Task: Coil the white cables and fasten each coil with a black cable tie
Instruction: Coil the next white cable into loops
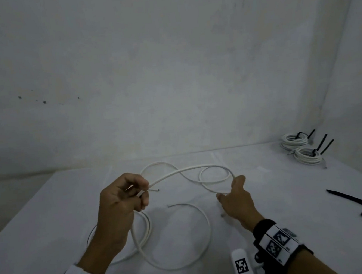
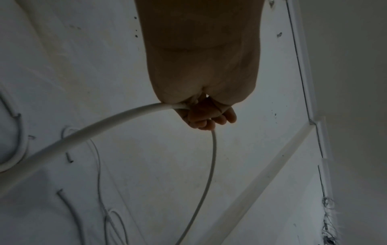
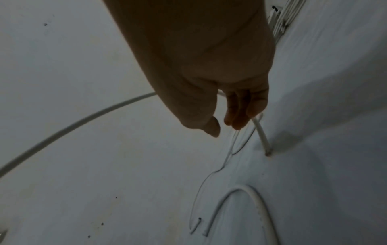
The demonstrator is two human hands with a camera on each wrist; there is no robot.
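The left hand [image 1: 120,208] is raised above the desk [image 1: 272,205], fingers curled round a white cable [image 1: 188,170] near its cut end, which pokes out past the fingertips. From there the cable arcs rightward to the right hand [image 1: 236,200], which pinches it between thumb and fingers, low over the desk. More white cable lies in loose loops on the desk under and between the hands. Two tied coils [image 1: 299,146] sit at the far right corner, close together, black tie tails sticking up. Loose black ties [image 1: 361,205] lie near the right edge, well apart from the hands. Both wrists wear marker-patterned bands.
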